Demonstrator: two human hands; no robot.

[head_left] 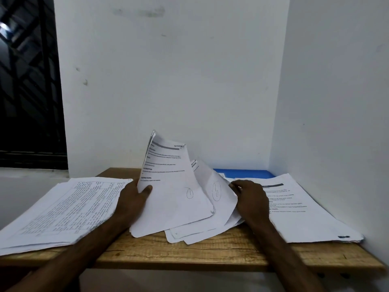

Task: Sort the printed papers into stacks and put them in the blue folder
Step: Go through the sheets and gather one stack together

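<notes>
At the near edge of the wooden desk (210, 256), a loose pile of printed sheets (200, 230) is spread in the middle, with its corners fanned toward the viewer. From this pile a raised sheet (168, 175) is held up on end and tilted, its long axis running up and away. It is gripped at its left edge by the left hand (132, 199), with the thumb pressed on the printed face and the fingers hidden behind. A second sheet stands just behind it.

The right hand (250, 197) is placed at the right edge of these sheets with its fingers bent. The fingertips are covered, so a pinch cannot be told from a mere touch.

A stack of tabled pages (69, 209) lies just beside the left hand, and a stack of text pages (305, 211) just beside the right.

The blue folder (246, 173) lies farther back against the wall, nearer the right hand. Only a strip of it is seen, the rest being covered by paper. The print is too small to be read.
</notes>
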